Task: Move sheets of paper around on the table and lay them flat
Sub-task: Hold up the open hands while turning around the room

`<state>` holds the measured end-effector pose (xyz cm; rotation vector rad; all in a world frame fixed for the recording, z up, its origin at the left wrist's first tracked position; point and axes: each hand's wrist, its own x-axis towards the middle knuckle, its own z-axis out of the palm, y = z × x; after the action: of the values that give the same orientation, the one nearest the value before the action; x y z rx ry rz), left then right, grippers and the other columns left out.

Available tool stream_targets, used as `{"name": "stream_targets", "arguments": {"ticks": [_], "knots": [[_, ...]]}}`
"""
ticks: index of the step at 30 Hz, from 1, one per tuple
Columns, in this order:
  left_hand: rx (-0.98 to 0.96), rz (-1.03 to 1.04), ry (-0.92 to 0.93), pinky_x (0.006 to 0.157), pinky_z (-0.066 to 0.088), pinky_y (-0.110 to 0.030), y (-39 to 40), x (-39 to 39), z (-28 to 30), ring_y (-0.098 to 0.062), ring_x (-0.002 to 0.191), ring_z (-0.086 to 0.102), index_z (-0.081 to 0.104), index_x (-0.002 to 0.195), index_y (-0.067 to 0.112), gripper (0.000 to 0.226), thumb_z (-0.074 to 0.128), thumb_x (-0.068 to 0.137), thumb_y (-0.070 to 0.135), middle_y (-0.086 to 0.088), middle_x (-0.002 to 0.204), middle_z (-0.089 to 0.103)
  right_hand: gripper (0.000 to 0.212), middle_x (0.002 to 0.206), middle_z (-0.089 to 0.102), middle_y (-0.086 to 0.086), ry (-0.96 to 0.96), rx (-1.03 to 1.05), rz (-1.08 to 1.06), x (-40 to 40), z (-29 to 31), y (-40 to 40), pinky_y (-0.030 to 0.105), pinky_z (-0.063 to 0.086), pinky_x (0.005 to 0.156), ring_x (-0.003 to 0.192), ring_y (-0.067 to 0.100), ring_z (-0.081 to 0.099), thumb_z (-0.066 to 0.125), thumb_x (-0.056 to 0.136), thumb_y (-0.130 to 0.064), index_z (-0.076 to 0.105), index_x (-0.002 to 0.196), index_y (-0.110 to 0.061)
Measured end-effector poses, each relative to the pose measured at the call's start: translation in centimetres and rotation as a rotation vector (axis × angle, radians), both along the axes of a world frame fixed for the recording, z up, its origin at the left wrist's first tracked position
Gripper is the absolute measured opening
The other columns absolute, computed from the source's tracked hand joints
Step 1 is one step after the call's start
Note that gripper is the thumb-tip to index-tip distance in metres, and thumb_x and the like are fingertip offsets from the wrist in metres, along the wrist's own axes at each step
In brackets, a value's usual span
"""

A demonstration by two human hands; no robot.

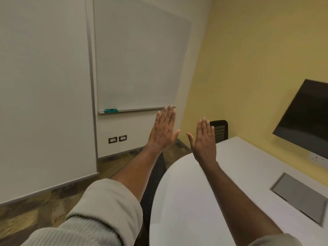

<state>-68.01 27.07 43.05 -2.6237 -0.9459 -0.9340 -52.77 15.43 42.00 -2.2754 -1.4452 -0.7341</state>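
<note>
At the near left, a ribbed, pushed-up beige sleeve (99,215) covers the left forearm. Far left on the wall hangs a smooth whiteboard (140,55) with a teal eraser (111,110) on its ledge. The left hand (164,129) and right hand (204,139) are raised, flat and spread, grasping nothing. Right lies the rounded white table (195,201) with a grey rectangular hatch (300,196); a dark flat screen (305,116) is mounted on the yellow wall at far right. No paper sheets show.
</note>
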Motion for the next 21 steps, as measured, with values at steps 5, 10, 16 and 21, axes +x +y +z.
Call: {"name": "stream_targets", "arguments": {"ticks": [5, 10, 16, 21], "knots": [[0.013, 0.041, 0.011, 0.128, 0.003, -0.051, 7.2, -3.5, -0.1, -0.032, 0.156, -0.009, -0.003, 0.159, 0.003, 0.083, 0.034, 0.103, 0.052, -0.018, 0.168, -0.009, 0.080, 0.169, -0.002, 0.011, -0.012, -0.003, 0.044, -2.6, 0.5, 7.4, 0.043, 0.003, 0.127, 0.156, 0.024, -0.007, 0.013, 0.101, -0.062, 0.003, 0.160, -0.008], [0.031, 0.046, 0.032, 0.128, 0.002, -0.050, 16.6, -7.2, -0.5, -0.032, 0.156, -0.009, -0.003, 0.159, 0.004, 0.082, 0.033, 0.103, 0.051, -0.018, 0.169, -0.009, 0.079, 0.169, -0.001, 0.012, -0.001, 0.008, 0.031, -5.2, 0.6, 16.2, 0.041, -0.001, 0.127, 0.156, 0.024, -0.005, 0.014, 0.102, -0.061, 0.002, 0.159, -0.008], [0.060, 0.035, 0.053, 0.128, 0.003, -0.051, 28.8, -10.3, 0.2, -0.031, 0.156, -0.012, -0.005, 0.159, 0.005, 0.081, 0.033, 0.104, 0.050, -0.017, 0.168, -0.011, 0.079, 0.168, 0.003, 0.013, 0.032, 0.057, 0.036, -7.8, 1.5, 27.9, 0.041, 0.000, 0.127, 0.156, 0.025, -0.002, 0.012, 0.101, -0.061, 0.005, 0.159, -0.008], [0.055, 0.025, 0.072, 0.127, 0.005, -0.052, 37.2, -10.1, 0.9, -0.032, 0.156, -0.012, -0.008, 0.159, 0.006, 0.080, 0.032, 0.105, 0.048, -0.017, 0.168, -0.013, 0.081, 0.168, 0.008, 0.014, 0.046, 0.087, 0.029, -7.9, 1.8, 36.0, 0.043, 0.003, 0.127, 0.156, 0.026, 0.003, 0.011, 0.100, -0.061, 0.009, 0.159, -0.006]]}}
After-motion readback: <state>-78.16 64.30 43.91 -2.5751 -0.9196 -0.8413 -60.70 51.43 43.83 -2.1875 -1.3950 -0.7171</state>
